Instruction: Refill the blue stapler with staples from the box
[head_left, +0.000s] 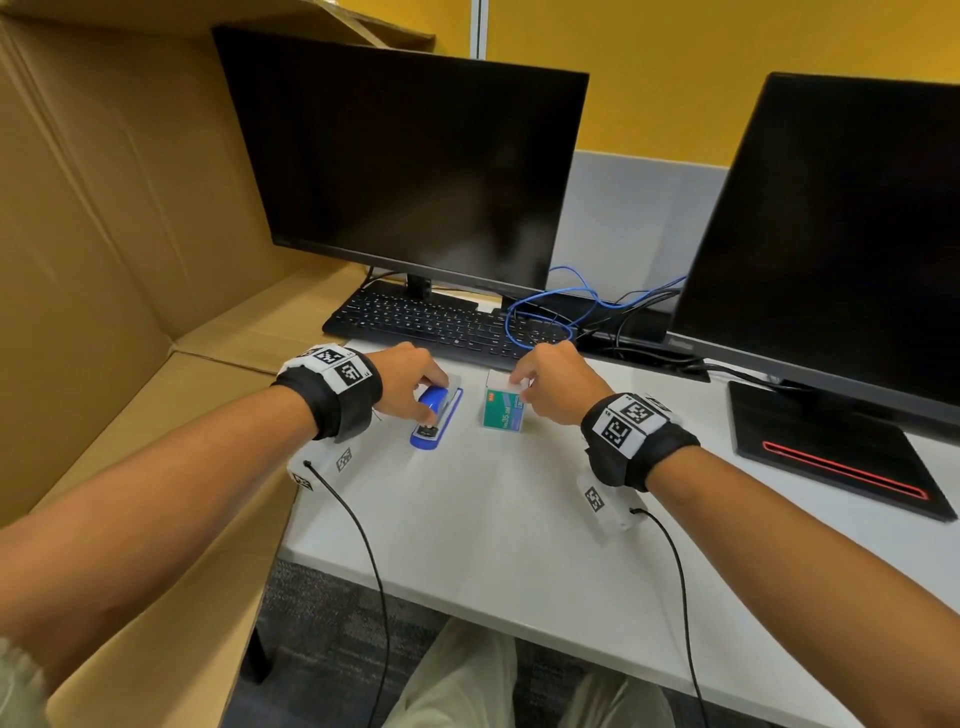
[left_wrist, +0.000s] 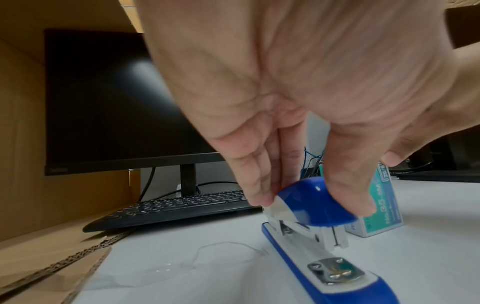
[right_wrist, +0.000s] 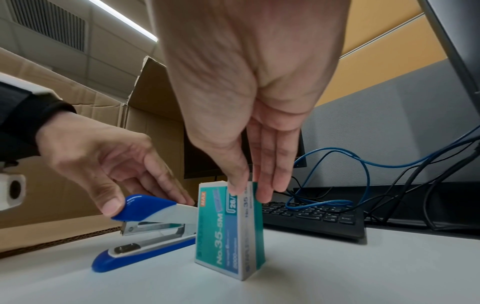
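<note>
Item one: a glossy blue plastic stapler (head_left: 435, 417) with a white inlay and a bright metal magazine, lying on the smooth white tabletop (head_left: 467, 525) left of centre. We see its rounded cap lifted clear of the long flat base, whose riveted steel anvil plate (left_wrist: 336, 271) faces up. Our left hand (head_left: 410, 379) grips the cap from above, thumb on the near end, fingers on the far end.

Item two: a small teal and white cardboard staple box (head_left: 503, 407), rectangular, printed "No.35-5M", standing upright on end just right of the stapler. Our right hand (head_left: 558, 382) pinches its top between thumb and nearly straight fingers.

Also present: a black matte keyboard (head_left: 447, 325) beyond, and a looped blue cable (head_left: 545, 312).
</note>
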